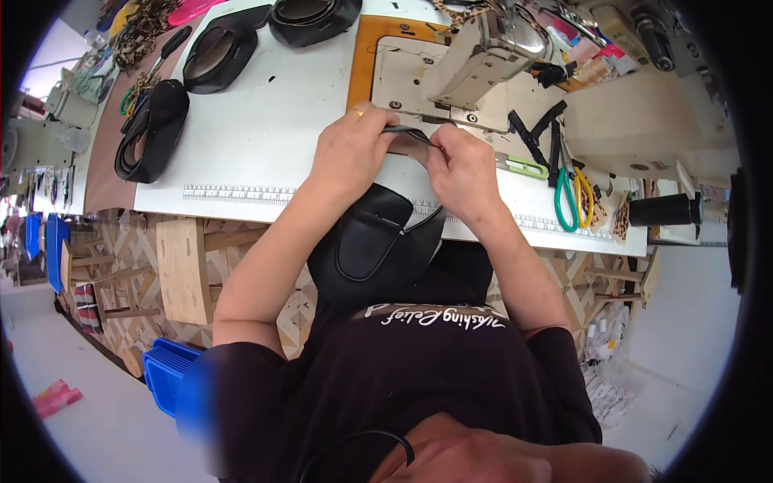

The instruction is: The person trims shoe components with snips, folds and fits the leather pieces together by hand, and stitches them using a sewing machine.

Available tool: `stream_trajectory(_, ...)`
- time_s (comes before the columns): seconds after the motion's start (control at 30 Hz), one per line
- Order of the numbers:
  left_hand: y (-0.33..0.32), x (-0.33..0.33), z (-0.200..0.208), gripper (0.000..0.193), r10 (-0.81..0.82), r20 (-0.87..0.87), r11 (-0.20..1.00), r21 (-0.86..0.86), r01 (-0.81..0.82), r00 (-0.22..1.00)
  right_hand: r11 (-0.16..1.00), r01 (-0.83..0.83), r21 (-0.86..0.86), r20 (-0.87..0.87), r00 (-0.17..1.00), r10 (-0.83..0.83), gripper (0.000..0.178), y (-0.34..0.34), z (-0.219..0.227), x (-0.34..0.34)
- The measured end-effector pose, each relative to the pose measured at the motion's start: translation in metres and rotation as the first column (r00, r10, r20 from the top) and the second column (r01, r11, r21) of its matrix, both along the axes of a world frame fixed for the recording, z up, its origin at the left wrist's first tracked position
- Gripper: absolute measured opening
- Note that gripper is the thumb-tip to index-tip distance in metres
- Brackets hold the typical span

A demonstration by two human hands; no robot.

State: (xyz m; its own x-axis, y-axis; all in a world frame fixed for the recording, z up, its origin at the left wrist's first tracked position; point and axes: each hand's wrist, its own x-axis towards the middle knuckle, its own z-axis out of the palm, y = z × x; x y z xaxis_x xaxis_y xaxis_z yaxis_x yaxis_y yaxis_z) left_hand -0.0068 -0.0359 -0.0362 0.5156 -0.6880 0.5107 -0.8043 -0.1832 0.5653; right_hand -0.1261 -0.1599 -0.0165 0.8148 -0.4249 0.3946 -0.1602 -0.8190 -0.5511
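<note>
A: How far along?
B: Partway, apparently: holding black strip (414, 131) at twelve o'clock, just in front of sewing machine (479, 64) at one. Likely left: stitching. Perhaps done: rounded black pieces (167, 109) at ten to eleven on worktop (282, 121).
A: Pose?
B: Reaching up and inward with both forearms (278, 245); pinching strip in both grips, left hand (353, 150) and right hand (465, 165).

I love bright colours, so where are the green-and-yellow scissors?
In the head view, the scissors lie right of the right hand, beside the green snips.
</note>
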Motion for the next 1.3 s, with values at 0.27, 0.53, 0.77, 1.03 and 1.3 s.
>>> stream_trajectory(0.27, -0.012, 0.014, -0.003, 0.019, -0.107, -0.766, 0.977, 0.037, 0.209, 0.634, 0.943, -0.247, -0.223, 0.087, 0.959, 0.271, 0.016, -0.021, 0.001, -0.017)
stream_trajectory(0.53, -0.013, 0.021, 0.019, 0.016, 0.091, -0.966, 0.921, 0.174, 0.348, 0.242, 0.800, -0.498, -0.334, -0.146, 0.866, 0.478, 0.017, -0.016, 0.010, 0.006)
stream_trajectory(0.77, 0.010, -0.007, 0.024, 0.044, 0.039, -0.521, 0.999, 0.034, -0.025, 0.853, 0.899, -0.356, -0.254, -0.164, 0.932, 0.323, 0.009, -0.003, 0.012, 0.012)
stream_trajectory(1.03, 0.017, -0.039, 0.019, 0.060, -0.005, -0.035, 0.973, 0.232, 0.013, 0.999, 0.982, -0.177, -0.061, -0.135, 0.977, 0.168, 0.007, 0.000, 0.010, -0.004)
stream_trajectory(1.3, 0.008, -0.024, -0.007, 0.019, -0.135, -0.012, 0.989, -0.057, 0.134, 0.991, 0.978, -0.207, 0.023, -0.106, 0.972, 0.208, 0.008, -0.011, 0.013, -0.030)
